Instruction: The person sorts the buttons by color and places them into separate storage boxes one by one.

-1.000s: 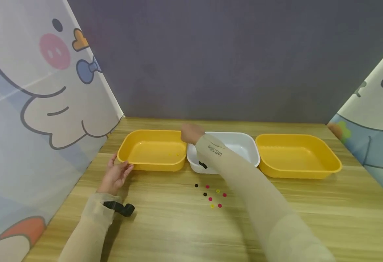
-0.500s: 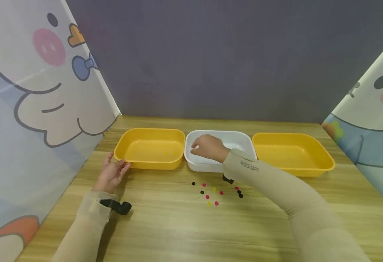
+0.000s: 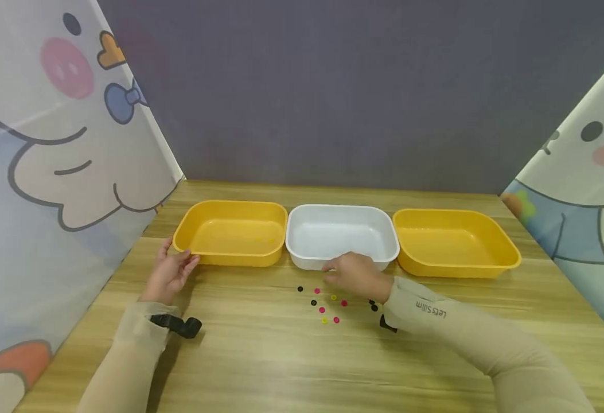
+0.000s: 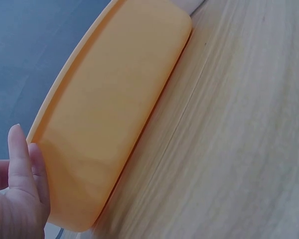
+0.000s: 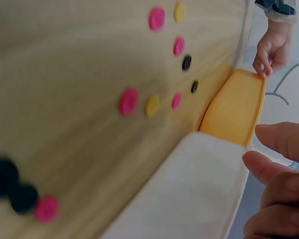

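Observation:
My left hand (image 3: 169, 275) holds the front left corner of the left yellow tray (image 3: 234, 260), thumb and fingers at its rim. Low yellow specks show on that tray's floor. Beside it stands a white tray (image 3: 327, 229). My right hand (image 3: 359, 276) hovers at the white tray's front edge, over the table; in the right wrist view its thumb and index finger (image 5: 263, 168) are apart with nothing between them. In front of the trays lie several small round buttons: pink ones (image 5: 128, 101), yellow ones (image 5: 152, 105) and black ones (image 5: 24, 198). The hand partly hides the rightmost ones in the head view.
Another yellow tray (image 3: 456, 271) stands right of the white one, so three trays form a row on the wooden table (image 3: 260, 350). A dark panel (image 3: 332, 92) rises behind them. Cartoon-printed cloths (image 3: 74, 172) flank both sides.
My right hand has come from the left yellow tray's right end, across the white tray, to the right and nearer the buttons. My left hand stays at the tray's corner. The head view shifted slightly.

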`<state>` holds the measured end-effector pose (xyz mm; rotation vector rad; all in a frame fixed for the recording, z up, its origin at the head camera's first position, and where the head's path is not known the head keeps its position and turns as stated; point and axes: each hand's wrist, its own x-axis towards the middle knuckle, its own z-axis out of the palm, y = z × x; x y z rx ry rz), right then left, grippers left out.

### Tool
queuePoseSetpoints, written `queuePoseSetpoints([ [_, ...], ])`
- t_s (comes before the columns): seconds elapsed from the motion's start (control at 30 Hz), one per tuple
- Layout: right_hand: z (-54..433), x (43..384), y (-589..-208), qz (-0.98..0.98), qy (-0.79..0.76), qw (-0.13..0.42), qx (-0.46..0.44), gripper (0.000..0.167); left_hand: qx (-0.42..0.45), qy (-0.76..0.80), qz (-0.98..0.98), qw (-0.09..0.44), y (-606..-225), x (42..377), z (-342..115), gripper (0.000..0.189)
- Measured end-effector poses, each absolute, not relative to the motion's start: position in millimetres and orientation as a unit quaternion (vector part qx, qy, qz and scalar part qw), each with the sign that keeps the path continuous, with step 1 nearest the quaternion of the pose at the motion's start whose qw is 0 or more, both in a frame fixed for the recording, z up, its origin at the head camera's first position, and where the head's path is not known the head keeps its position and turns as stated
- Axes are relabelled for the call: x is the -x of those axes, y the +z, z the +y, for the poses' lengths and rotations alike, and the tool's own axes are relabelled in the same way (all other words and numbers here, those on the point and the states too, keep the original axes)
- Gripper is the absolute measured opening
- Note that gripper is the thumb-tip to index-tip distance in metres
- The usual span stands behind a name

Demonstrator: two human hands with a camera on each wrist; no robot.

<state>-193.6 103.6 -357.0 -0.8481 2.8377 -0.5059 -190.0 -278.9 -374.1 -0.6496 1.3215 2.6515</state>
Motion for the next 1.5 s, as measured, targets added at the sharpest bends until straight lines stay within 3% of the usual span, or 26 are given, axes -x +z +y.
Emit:
queuePoseSetpoints([
  [0.57, 110.0, 183.1, -383.7, 0.939, -0.151, 0.076, 0.301, 0.02, 0.219, 0.863, 0.452, 0.055, -369.8, 188.1, -279.9, 0.083],
  [1.0, 121.3, 181.6, -391.5, 0.921, -0.099, 0.021, 0.376, 0.011, 0.229, 0.867, 0.441, 0.044, -369.7, 187.9, -283.1, 0.083],
  [1.5, 118.9, 189.3, -391.4, 0.919, -0.086, 0.061, 0.38, 0.015, 0.226, 0.852, 0.47, 0.035, -370.2, 191.9, -274.9, 0.084],
])
